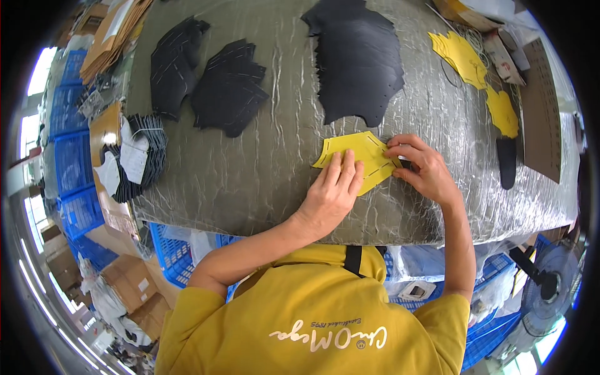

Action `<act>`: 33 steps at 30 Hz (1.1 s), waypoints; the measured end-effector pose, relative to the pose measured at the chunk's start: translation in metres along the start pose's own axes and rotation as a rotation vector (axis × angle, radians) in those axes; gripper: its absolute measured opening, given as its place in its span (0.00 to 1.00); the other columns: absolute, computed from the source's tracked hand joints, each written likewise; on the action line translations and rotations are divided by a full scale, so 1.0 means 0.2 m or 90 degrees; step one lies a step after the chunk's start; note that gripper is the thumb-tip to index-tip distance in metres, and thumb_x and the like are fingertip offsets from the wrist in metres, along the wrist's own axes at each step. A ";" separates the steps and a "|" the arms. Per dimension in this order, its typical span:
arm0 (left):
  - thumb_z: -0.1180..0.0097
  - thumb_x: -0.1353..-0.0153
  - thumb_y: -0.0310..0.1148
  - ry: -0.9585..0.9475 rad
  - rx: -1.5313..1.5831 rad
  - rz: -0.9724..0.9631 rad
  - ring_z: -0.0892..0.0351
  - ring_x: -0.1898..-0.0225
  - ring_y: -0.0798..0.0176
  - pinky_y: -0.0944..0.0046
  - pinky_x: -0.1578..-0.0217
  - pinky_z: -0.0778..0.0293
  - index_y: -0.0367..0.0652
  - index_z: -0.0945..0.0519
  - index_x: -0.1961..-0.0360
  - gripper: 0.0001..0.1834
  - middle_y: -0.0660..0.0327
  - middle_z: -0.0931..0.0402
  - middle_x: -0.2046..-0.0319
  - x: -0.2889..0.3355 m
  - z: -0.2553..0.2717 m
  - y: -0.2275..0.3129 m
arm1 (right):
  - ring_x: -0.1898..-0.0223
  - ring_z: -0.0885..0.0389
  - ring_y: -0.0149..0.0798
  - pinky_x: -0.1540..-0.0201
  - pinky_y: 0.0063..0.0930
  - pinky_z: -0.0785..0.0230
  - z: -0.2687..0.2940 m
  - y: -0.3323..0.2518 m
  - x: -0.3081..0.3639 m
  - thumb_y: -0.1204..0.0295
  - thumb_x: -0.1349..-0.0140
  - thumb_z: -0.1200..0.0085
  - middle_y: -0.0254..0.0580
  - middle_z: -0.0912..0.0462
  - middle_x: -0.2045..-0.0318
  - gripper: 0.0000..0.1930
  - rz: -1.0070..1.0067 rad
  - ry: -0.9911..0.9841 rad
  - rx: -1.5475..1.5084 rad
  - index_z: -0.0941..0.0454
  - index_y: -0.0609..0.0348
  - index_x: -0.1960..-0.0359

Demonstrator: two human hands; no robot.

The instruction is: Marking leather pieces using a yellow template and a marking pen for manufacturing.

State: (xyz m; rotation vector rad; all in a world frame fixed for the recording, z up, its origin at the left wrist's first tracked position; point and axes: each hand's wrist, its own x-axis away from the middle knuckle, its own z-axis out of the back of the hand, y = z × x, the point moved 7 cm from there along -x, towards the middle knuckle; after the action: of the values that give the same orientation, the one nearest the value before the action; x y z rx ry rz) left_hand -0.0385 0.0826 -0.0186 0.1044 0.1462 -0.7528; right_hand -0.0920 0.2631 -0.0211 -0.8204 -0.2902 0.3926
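Note:
A yellow template [369, 157] with narrow slots lies on the worktable, a dark edge just showing under its left corner. My left hand [330, 197] lies flat on it, fingers stretched out and pressing its near left part. At its right corner my right hand [425, 167] is closed, thumb and fingers pinching the edge. A small dark bit shows between those fingers; I cannot make out what it is. Right beyond the template is a stack of black, leather-like cut pieces [359, 65].
Black pieces with pale marks [229, 87] lie fanned out at the far left. A tied bundle of dark pieces [147, 150] sits at the left edge. More yellow templates [459, 59] and a cardboard sheet [541, 112] are at the right. Blue crates [172, 250] stand below the table [262, 181].

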 end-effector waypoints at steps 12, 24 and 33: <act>0.43 0.41 0.30 -0.007 0.020 -0.005 0.25 0.43 0.43 0.60 0.47 0.19 0.36 0.21 0.41 0.25 0.49 0.28 0.36 0.00 -0.02 0.01 | 0.57 0.16 0.39 0.58 0.30 0.22 0.10 -0.04 -0.05 0.77 0.36 0.39 0.41 0.17 0.50 0.06 -0.058 0.125 -0.089 0.14 0.59 0.58; 0.41 0.44 0.34 0.043 0.016 0.006 0.23 0.52 0.47 0.57 0.43 0.22 0.35 0.19 0.46 0.24 0.49 0.25 0.48 0.01 -0.03 0.02 | 0.66 0.21 0.45 0.53 0.38 0.33 -0.13 -0.37 -0.22 0.71 0.33 0.39 0.37 0.17 0.69 0.06 0.122 0.204 -0.039 0.17 0.60 0.64; 0.41 0.45 0.34 0.051 0.045 0.015 0.23 0.47 0.44 0.54 0.41 0.23 0.37 0.15 0.52 0.19 0.49 0.23 0.52 0.01 -0.01 0.02 | 0.64 0.22 0.43 0.50 0.39 0.35 -0.17 -0.41 -0.26 0.72 0.35 0.39 0.36 0.18 0.67 0.03 0.200 0.133 0.028 0.19 0.57 0.64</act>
State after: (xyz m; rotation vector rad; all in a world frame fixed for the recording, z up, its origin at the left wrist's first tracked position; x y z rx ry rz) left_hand -0.0345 0.0847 -0.0206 0.2036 0.1948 -0.7312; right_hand -0.1070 0.1668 0.0143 -0.8579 0.0433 0.6005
